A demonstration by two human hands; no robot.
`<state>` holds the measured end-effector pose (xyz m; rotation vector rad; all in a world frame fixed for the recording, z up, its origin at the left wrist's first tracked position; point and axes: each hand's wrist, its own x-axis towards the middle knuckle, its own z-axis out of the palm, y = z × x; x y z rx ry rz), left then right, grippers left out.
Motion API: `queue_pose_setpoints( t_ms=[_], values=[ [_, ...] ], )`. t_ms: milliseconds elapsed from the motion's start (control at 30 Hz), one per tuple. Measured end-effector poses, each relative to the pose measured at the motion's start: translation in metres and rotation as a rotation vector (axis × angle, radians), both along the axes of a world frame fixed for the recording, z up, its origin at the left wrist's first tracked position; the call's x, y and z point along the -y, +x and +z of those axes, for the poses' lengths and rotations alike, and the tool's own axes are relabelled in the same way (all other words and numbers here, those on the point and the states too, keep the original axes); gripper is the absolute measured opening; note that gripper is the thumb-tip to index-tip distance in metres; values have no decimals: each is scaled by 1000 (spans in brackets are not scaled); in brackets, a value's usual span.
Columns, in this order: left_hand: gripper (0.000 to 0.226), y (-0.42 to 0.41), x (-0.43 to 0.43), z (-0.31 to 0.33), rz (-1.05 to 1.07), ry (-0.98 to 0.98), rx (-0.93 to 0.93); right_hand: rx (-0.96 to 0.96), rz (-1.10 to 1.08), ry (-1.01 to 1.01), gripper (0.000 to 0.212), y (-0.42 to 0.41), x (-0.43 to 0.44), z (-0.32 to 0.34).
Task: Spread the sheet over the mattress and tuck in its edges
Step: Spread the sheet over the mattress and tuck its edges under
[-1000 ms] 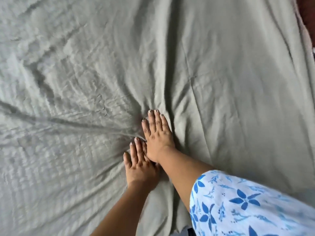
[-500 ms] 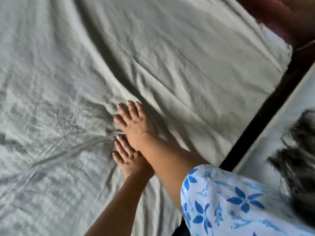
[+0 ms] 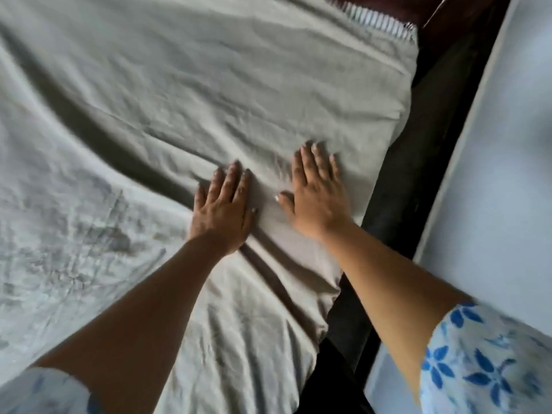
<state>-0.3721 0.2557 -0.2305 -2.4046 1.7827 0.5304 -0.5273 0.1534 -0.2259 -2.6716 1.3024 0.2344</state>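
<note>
Two bare hands lie palm-down on a pale grey-green sheet (image 3: 185, 85) that covers nearly all of the view, spread across the mattress beneath it. At the far left the cloth is thin and finely crumpled, with a textured layer showing faintly through it. A long, dark fold (image 3: 98, 130) runs diagonally from the upper left down toward the middle, ending close to the left hand. The left hand (image 3: 222, 209) rests flat on the sheet with its fingers stretched out and held close together, gripping nothing; its forearm reaches in from the lower left, where a bit of pale sleeve shows at the corner. Several shallow creases fan away below the wrist toward the near edge of the bed. Just beside it, with a narrow strip of cloth between the thumbs, the right hand (image 3: 318, 198) is likewise pressed flat, fingers extended and slightly spread, holding nothing; its fingertips are blurred. This hand sits near the right-hand edge of the sheet, which hangs loose along the side of the bed. The right forearm crosses that edge, and its short sleeve (image 3: 478, 363), white with blue flowers, fills the lower right corner. At the top right, a striped edge of the mattress (image 3: 376, 20) peeks out beyond the sheet's corner. Alongside the sheet's edge runs a dark bed frame (image 3: 418, 174), and further right lies a pale floor (image 3: 507, 174).
</note>
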Motion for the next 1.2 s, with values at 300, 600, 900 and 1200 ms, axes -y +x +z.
queue_pose_setpoints(
  t_ms=[300, 600, 900, 1200],
  values=[
    [34, -18, 25, 0, 176, -157, 65, 211, -43, 45, 37, -14, 10, 7],
    [12, -15, 47, 14, 77, -191, 131, 209, 71, -289, 6, -13, 19, 7],
    [15, -7, 95, 12, 24, -182, -99, 161, 18, -112, 16, -26, 80, 17],
    [28, 4, 158, 20, 100, -248, -87, 5, -258, -106, 38, -39, 131, -1]
  ],
)
